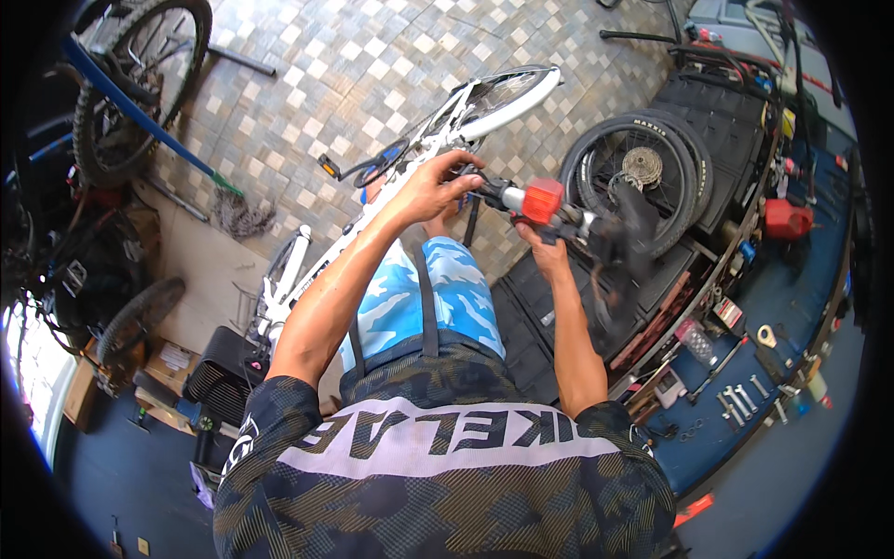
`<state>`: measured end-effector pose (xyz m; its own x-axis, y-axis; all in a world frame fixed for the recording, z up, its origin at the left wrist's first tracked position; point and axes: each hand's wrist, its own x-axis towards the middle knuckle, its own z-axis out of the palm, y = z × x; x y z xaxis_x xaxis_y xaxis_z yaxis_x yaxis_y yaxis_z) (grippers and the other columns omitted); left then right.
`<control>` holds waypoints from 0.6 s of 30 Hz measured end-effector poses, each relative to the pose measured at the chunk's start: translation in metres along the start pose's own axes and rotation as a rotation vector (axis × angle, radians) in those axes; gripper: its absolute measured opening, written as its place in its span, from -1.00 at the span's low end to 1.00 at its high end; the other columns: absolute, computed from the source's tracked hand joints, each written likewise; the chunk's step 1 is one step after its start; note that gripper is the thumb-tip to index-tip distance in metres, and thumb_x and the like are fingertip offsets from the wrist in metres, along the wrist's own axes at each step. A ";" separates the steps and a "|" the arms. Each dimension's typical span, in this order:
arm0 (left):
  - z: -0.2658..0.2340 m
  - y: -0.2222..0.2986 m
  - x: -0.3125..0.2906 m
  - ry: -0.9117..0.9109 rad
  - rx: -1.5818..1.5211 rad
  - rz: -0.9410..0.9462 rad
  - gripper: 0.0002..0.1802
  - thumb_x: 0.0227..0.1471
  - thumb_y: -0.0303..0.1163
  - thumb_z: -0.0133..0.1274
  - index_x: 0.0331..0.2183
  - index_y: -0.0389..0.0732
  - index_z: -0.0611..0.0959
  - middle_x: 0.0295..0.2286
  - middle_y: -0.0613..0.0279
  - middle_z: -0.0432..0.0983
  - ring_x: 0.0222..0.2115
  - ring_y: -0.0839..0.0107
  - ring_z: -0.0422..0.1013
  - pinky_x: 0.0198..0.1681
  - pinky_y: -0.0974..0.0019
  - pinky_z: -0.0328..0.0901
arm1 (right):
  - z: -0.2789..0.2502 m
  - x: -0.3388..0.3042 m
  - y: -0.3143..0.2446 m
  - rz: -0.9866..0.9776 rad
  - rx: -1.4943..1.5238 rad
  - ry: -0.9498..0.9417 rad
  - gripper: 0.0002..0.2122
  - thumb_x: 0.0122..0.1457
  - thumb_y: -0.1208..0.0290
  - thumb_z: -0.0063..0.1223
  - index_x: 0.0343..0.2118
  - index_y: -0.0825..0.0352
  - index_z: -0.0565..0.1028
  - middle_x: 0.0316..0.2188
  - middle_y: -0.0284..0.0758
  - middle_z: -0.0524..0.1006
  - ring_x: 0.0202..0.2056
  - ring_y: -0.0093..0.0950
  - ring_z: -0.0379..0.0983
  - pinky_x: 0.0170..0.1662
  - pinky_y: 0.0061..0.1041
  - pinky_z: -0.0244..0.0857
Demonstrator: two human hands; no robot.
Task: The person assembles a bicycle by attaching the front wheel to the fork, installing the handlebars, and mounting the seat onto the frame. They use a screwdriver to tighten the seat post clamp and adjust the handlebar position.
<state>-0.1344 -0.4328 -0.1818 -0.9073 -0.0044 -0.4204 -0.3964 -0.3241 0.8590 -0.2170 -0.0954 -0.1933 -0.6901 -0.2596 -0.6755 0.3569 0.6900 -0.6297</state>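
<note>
A white bicycle (321,270) stands tilted in front of me, its white-fendered wheel (512,104) pointing away. From its frame a post with a red reflector (540,198) reaches to the right. My left hand (440,188) curls its fingers and thumb around the dark near end of this post. Below the reflector, my right hand (544,248) is closed on the post or a bracket there; its fingers are partly hidden. Beyond the reflector is a black shape (622,265), smeared by motion, which looks like a saddle.
Loose wheels with tyres (643,168) lie on black cases (736,130) at the right. A blue workbench (745,359) holds wrenches (740,401) and a red container (788,220). Another bicycle (140,84) and a mop (242,210) are at the left. The floor is tiled.
</note>
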 end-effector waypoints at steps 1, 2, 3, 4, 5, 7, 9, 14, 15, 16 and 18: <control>-0.001 0.003 -0.001 0.012 -0.018 0.029 -0.59 0.27 -0.18 0.20 0.07 -0.14 0.61 -0.18 0.26 0.64 -0.20 0.50 0.55 -0.15 0.32 0.45 | 0.002 -0.001 0.000 -0.039 -0.036 0.024 -0.72 0.18 0.34 0.36 -0.08 0.28 0.61 -0.19 -0.35 0.66 -0.19 -0.54 0.57 -0.16 -0.44 0.42; -0.002 0.009 -0.003 0.013 0.022 -0.001 -0.60 0.27 -0.18 0.20 0.07 -0.13 0.62 -0.17 0.26 0.64 -0.21 0.50 0.54 -0.15 0.32 0.44 | 0.002 -0.003 -0.001 -0.079 -0.077 0.055 -0.75 0.18 0.32 0.37 -0.14 0.30 0.63 -0.22 -0.34 0.66 -0.24 -0.54 0.57 -0.22 -0.46 0.43; -0.003 0.015 -0.004 0.015 0.062 -0.030 -0.61 0.28 -0.18 0.19 0.07 -0.12 0.62 -0.15 0.26 0.63 -0.21 0.50 0.52 -0.15 0.32 0.44 | 0.002 -0.005 -0.001 -0.074 -0.037 0.044 -0.73 0.22 0.31 0.31 -0.10 0.33 0.60 -0.21 -0.30 0.66 -0.24 -0.52 0.58 -0.23 -0.44 0.44; -0.002 0.013 -0.001 0.006 0.072 -0.054 -0.60 0.28 -0.17 0.19 0.08 -0.10 0.62 -0.16 0.26 0.62 -0.23 0.49 0.50 -0.15 0.33 0.43 | 0.004 -0.007 0.000 -0.042 0.158 -0.044 -0.72 0.26 0.30 0.26 -0.07 0.36 0.58 -0.20 -0.27 0.66 -0.23 -0.49 0.59 -0.24 -0.43 0.46; -0.001 0.016 0.001 -0.005 0.116 -0.106 -0.57 0.28 -0.15 0.19 0.09 -0.10 0.61 -0.13 0.21 0.63 -0.18 0.45 0.53 -0.13 0.33 0.42 | 0.003 -0.008 0.005 0.003 0.415 -0.153 -0.71 0.30 0.29 0.21 -0.04 0.39 0.56 -0.19 -0.23 0.66 -0.23 -0.46 0.60 -0.25 -0.42 0.47; 0.005 0.022 0.004 -0.026 0.171 -0.085 -0.55 0.28 -0.14 0.18 0.11 -0.12 0.59 -0.10 0.14 0.62 -0.12 0.41 0.54 -0.09 0.33 0.42 | -0.001 -0.003 0.024 0.139 0.758 -0.275 -0.66 0.38 0.28 0.10 0.05 0.45 0.51 -0.13 -0.15 0.65 -0.17 -0.38 0.62 -0.19 -0.38 0.52; -0.006 0.016 -0.002 0.051 0.175 -0.074 -0.56 0.27 -0.12 0.19 0.08 -0.12 0.61 -0.22 0.18 0.63 -0.27 0.46 0.54 -0.29 0.33 0.42 | 0.012 -0.015 -0.009 -0.032 0.909 -0.313 -0.53 0.44 0.09 -0.03 0.17 0.40 0.48 0.05 -0.23 0.58 -0.03 -0.42 0.57 -0.02 -0.42 0.48; -0.009 0.016 -0.001 0.099 0.402 0.045 -0.57 0.29 -0.22 0.14 0.10 -0.19 0.55 -0.24 0.15 0.64 -0.31 0.47 0.54 -0.35 0.40 0.42 | 0.017 -0.014 -0.026 0.014 0.816 -0.225 -0.65 0.35 0.23 0.16 0.12 0.29 0.53 -0.18 -0.41 0.64 -0.24 -0.56 0.55 -0.23 -0.55 0.38; -0.006 0.024 0.000 0.098 0.483 0.092 -0.56 0.27 -0.23 0.15 0.10 -0.21 0.55 -0.22 0.13 0.64 -0.28 0.43 0.55 -0.29 0.36 0.43 | 0.014 -0.015 -0.027 -0.012 0.798 -0.240 -0.64 0.34 0.27 0.18 0.13 0.29 0.52 -0.16 -0.41 0.64 -0.23 -0.56 0.55 -0.22 -0.57 0.36; -0.005 0.028 0.000 0.087 0.499 0.094 -0.54 0.24 -0.25 0.17 0.11 -0.23 0.55 -0.20 0.12 0.63 -0.25 0.39 0.56 -0.24 0.32 0.45 | 0.014 -0.016 -0.028 -0.023 0.805 -0.220 -0.63 0.31 0.33 0.19 0.15 0.29 0.51 -0.14 -0.41 0.64 -0.21 -0.56 0.55 -0.21 -0.57 0.36; -0.014 0.025 -0.002 0.058 0.486 0.127 -0.50 0.20 -0.28 0.20 0.11 -0.27 0.54 -0.15 0.08 0.62 -0.20 0.32 0.57 -0.12 0.23 0.47 | 0.018 -0.020 -0.031 -0.029 0.809 -0.202 -0.60 0.26 0.44 0.20 0.17 0.28 0.49 -0.12 -0.40 0.64 -0.17 -0.57 0.55 -0.20 -0.58 0.35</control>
<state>-0.1401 -0.4546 -0.1635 -0.9488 -0.0721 -0.3077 -0.3155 0.1601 0.9353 -0.2023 -0.1237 -0.1672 -0.6073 -0.4391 -0.6621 0.7359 0.0032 -0.6771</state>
